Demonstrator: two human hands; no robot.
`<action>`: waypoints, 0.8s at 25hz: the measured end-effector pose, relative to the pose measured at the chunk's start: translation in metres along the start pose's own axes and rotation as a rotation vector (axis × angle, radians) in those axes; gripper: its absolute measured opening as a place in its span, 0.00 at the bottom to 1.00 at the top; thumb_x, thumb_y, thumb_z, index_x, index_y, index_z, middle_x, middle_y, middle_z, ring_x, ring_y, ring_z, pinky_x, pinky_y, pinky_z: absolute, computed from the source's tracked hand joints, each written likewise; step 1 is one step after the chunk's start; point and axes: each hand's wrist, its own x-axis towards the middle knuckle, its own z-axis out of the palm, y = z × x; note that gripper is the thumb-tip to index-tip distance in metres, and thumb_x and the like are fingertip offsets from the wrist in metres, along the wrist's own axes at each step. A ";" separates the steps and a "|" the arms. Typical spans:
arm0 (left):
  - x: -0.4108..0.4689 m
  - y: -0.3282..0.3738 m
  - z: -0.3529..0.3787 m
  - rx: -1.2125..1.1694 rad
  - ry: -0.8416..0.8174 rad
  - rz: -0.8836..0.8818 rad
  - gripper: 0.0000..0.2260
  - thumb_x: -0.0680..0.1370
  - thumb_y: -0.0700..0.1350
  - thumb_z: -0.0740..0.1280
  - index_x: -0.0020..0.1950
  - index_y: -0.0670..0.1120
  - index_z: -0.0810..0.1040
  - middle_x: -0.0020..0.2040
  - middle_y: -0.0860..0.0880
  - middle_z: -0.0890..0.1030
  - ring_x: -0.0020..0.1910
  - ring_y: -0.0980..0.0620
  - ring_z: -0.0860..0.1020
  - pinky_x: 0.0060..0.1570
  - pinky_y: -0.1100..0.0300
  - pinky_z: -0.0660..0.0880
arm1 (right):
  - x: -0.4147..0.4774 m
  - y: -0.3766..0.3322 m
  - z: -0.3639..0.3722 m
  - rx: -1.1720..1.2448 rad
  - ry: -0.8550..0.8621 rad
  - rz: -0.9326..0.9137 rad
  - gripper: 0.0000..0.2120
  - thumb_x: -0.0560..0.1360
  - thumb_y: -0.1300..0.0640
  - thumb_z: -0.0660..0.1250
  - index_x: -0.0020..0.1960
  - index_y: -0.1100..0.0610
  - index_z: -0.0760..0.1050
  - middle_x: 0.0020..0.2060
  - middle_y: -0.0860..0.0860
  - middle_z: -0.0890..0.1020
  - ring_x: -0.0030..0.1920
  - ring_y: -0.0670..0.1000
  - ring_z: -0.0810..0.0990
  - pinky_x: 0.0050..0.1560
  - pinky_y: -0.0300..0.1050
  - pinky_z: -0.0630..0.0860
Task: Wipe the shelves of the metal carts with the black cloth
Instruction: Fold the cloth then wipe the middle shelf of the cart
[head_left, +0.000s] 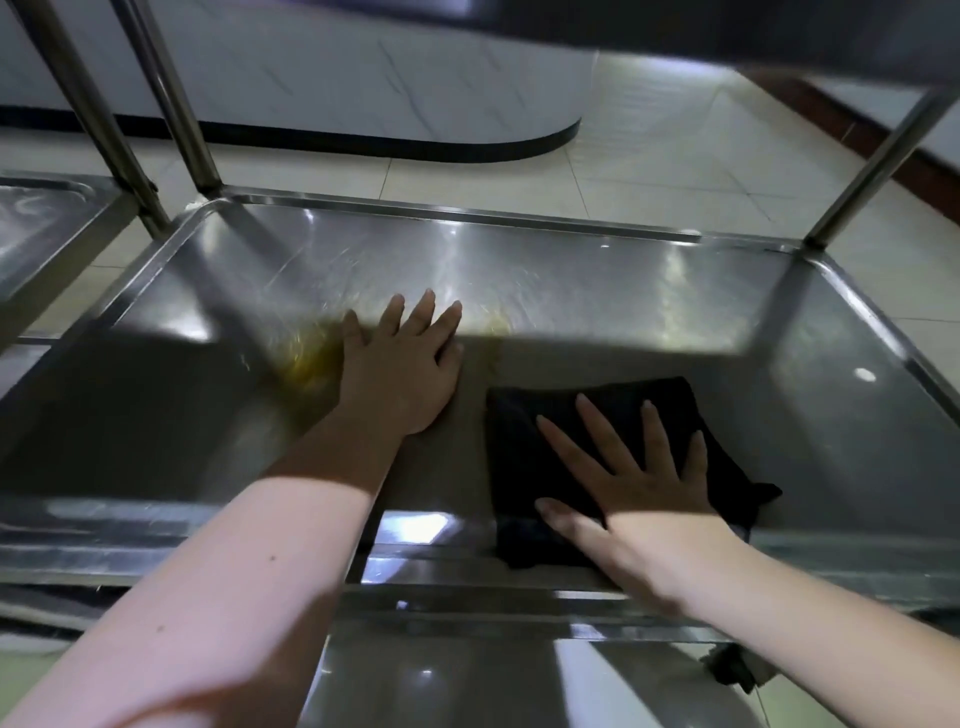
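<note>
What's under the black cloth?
The cloth lies flat on the metal shelf, pressed by the right hand. The patch of shelf beneath it is covered, so unseen.

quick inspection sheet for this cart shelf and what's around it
surface: steel cart shelf with a raised rim, glossy, streaked with glare; a yellowish smear beside the left hand
job's things: black cloth lying flat on the shelf's near right part, one corner draped over the front rim
clutter: nothing seen
grippers: left hand flat on bare metal, fingers spread, apart from the cloth; right hand pressed palm-down on the cloth, fingers spread
cables: nothing seen
surroundings: a shelf overhead; second cart at left; lower shelf below; tiled floor; white counter base with dark trim
</note>
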 end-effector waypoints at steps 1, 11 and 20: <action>0.000 0.000 0.001 -0.002 0.006 0.003 0.24 0.82 0.59 0.43 0.79 0.62 0.47 0.81 0.55 0.49 0.79 0.47 0.47 0.72 0.34 0.44 | 0.003 0.003 0.000 0.005 -0.003 0.006 0.34 0.60 0.18 0.28 0.66 0.21 0.29 0.71 0.32 0.28 0.75 0.62 0.31 0.64 0.69 0.26; 0.002 -0.005 0.007 -0.004 0.013 0.015 0.24 0.82 0.59 0.42 0.78 0.62 0.44 0.81 0.56 0.46 0.79 0.48 0.44 0.72 0.35 0.40 | 0.268 -0.003 -0.076 0.050 0.037 0.291 0.35 0.71 0.22 0.42 0.76 0.31 0.43 0.79 0.43 0.43 0.76 0.67 0.37 0.64 0.80 0.34; 0.001 -0.002 0.003 -0.003 -0.007 -0.008 0.23 0.83 0.58 0.43 0.79 0.62 0.46 0.81 0.55 0.47 0.79 0.49 0.46 0.72 0.35 0.43 | 0.137 -0.003 -0.040 -0.054 0.057 0.107 0.34 0.70 0.23 0.37 0.74 0.30 0.36 0.79 0.42 0.40 0.76 0.66 0.38 0.68 0.75 0.37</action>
